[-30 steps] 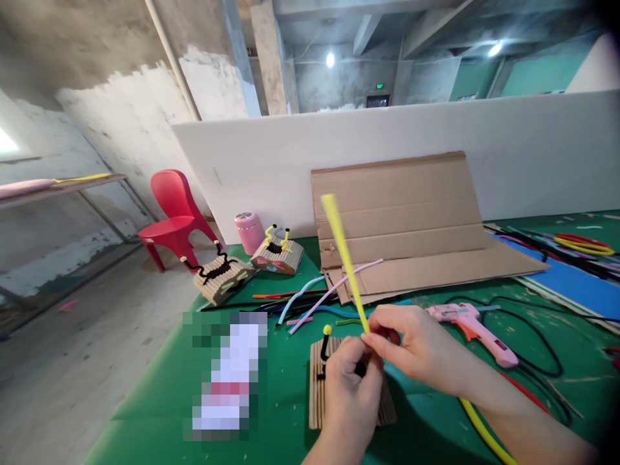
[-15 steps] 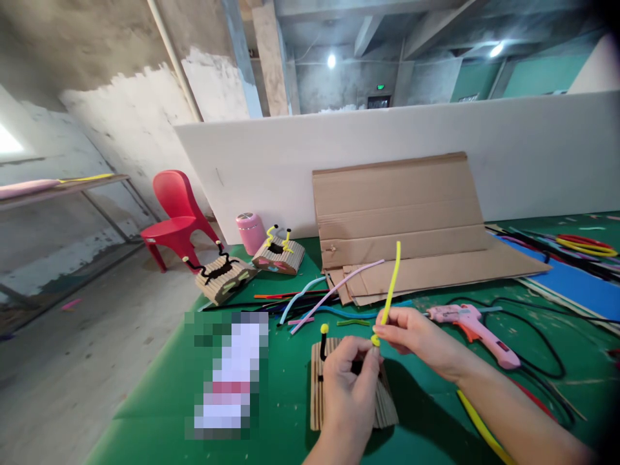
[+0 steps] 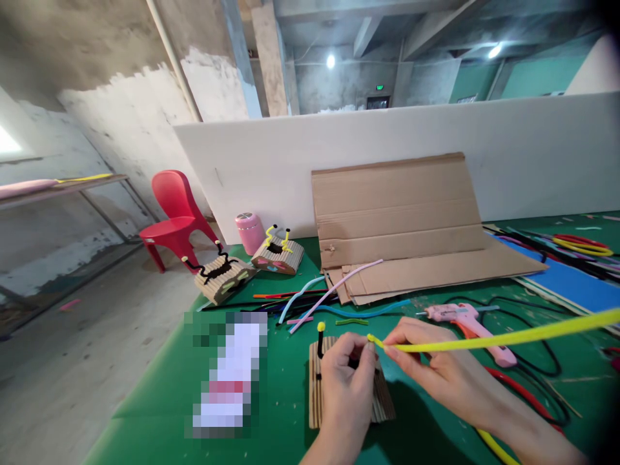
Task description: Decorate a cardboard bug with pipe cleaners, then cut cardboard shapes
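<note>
A corrugated cardboard piece (image 3: pixel 316 394) with a dark opening lies on the table under my left hand (image 3: pixel 346 381). From it rises a bent black pipe cleaner stalk (image 3: pixel 320 345) tipped with a yellow ball (image 3: pixel 321 327). Thumb and forefinger of my left hand pinch at the small coiled end of a yellow pipe cleaner (image 3: pixel 508 338); what else lies between them is hidden. Close beside, my right hand (image 3: pixel 426 355) pinches the same yellow pipe cleaner near the coil. Its long free length stretches off to the right, across the right hand.
A pink glue gun (image 3: pixel 465 323) with a black cord lies right of my hands. Behind are loose pipe cleaners (image 3: pixel 314 300), folded cardboard (image 3: pixel 397 213) and a pink canister (image 3: pixel 250 232). Two finished-looking corrugated pieces with stalks (image 3: pixel 225 278) stand back left. A blurred patch (image 3: pixel 230 374) covers something left.
The yellow pipe cleaner has swung from upright to pointing right, its free end coming nearer. My right hand has shifted slightly right and down; the left hand has barely moved.
</note>
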Demonstrator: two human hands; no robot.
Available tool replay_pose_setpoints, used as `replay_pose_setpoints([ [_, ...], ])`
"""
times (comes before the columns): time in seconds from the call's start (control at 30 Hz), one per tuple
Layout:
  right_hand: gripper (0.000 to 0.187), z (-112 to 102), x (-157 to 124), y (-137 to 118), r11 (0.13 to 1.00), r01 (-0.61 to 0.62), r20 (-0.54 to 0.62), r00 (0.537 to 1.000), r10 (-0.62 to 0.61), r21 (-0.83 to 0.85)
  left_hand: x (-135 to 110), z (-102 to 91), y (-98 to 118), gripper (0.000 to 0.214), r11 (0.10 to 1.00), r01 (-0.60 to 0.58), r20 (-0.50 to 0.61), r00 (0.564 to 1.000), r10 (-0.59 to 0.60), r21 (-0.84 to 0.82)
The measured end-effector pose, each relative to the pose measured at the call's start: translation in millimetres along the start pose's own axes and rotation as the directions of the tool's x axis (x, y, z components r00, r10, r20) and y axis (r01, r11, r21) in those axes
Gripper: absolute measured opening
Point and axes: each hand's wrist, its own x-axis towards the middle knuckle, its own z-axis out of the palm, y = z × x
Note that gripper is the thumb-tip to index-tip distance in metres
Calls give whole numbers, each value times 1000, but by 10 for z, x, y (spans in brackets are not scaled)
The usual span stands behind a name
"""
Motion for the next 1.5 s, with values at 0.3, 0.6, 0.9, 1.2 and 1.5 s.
replay_pose_setpoints([
  [0.3,15,-7,199,-163,983,123,56,992,-116,-135,-4,-2,22,17,994,-64,28,998,62,85],
  [0.6,16,10,506,59,945,-172,256,962,100,279,-14,-33,-5,19,982,-131,82,989,120,134],
  [0.9,23,92,511,230,809,-292,314,939,141,510,-26,-48,-20,17,988,-100,75,993,92,114],
  [1.2,19,75,277,212,827,-266,194,962,193,496,-14,-33,-24,18,999,-43,11,999,43,18],
  [1.5,22,58,138,126,857,-246,131,969,209,453,-18,-22,5,18,1000,-17,-17,1000,17,-13],
])
